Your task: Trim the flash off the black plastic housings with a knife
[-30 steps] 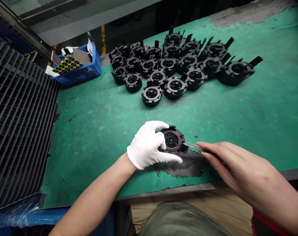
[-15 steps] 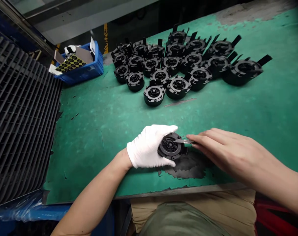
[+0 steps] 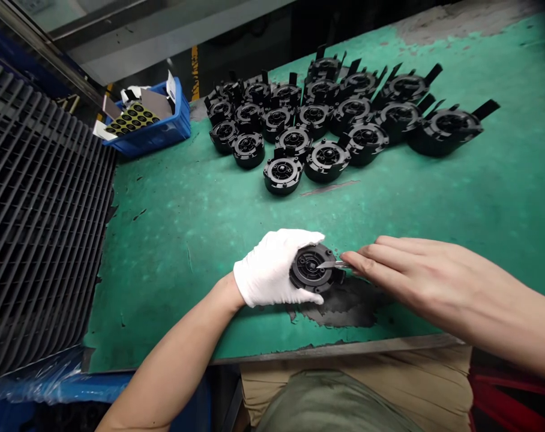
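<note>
My left hand (image 3: 272, 270), in a white glove, is wrapped round a round black plastic housing (image 3: 309, 273) low over the green table. Its ribbed, ringed face is turned up towards me. Bare and closed, my right hand (image 3: 403, 270) grips a craft knife (image 3: 338, 264) with a pointed metal blade. The blade lies over the housing's face, its tip close to the centre; whether it touches cannot be made out. Most of the knife's handle is hidden in my fingers.
Several similar black housings (image 3: 315, 117) stand grouped at the back of the green table (image 3: 186, 210). A blue bin (image 3: 150, 132) at the back left holds a sheet of round black stickers (image 3: 132, 118) and papers. A dark slatted rack (image 3: 42, 222) borders the left side.
My right hand has tilted and shifted slightly, and the knife tip now lies a little lower on the housing's face. My left hand keeps its hold on the housing.
</note>
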The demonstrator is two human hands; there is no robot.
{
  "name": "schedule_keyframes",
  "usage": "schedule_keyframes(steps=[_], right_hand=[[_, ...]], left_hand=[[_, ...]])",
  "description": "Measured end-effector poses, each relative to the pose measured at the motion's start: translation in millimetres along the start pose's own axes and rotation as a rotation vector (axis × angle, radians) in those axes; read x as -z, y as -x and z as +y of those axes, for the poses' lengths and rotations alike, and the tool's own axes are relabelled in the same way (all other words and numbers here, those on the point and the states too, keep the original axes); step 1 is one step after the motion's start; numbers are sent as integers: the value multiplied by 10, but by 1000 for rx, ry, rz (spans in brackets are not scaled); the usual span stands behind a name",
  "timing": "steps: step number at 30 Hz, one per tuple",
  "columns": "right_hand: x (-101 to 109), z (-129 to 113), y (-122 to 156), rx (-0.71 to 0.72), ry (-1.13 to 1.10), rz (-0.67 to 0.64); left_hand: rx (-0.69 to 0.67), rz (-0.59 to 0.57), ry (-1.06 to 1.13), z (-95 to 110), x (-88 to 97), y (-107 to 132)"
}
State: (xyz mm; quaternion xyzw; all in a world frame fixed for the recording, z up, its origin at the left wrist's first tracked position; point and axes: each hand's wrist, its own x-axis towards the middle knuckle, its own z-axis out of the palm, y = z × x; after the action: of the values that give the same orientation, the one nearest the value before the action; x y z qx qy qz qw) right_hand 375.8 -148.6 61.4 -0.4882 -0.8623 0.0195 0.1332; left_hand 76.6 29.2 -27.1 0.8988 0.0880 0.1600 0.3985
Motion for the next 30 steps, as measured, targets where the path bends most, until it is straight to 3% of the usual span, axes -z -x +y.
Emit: schedule_keyframes(steps=[6,9,12,14,18,22,30], right_hand=[[-22,180,-29,63,8,69],[10,133,76,-141,58,187],[-12,-48,213,-262,68,207],[-70,-196,267,-244,75,189],[-195,-367,240,-225,117,182],[-218,-338,139,-214,141,175],[-154,-255,65,-143,142,108]], left_hand=[[54,60,-61,32,-44,-18],[136,121,-117,88,-27,-57],[201,98,-138,134,8,-82],[200,96,-126,138,8,-78],[115,209,-35,80,-61,-42],[60,194,62,21,-118,-27],[166,109,39,90,-71,-70]])
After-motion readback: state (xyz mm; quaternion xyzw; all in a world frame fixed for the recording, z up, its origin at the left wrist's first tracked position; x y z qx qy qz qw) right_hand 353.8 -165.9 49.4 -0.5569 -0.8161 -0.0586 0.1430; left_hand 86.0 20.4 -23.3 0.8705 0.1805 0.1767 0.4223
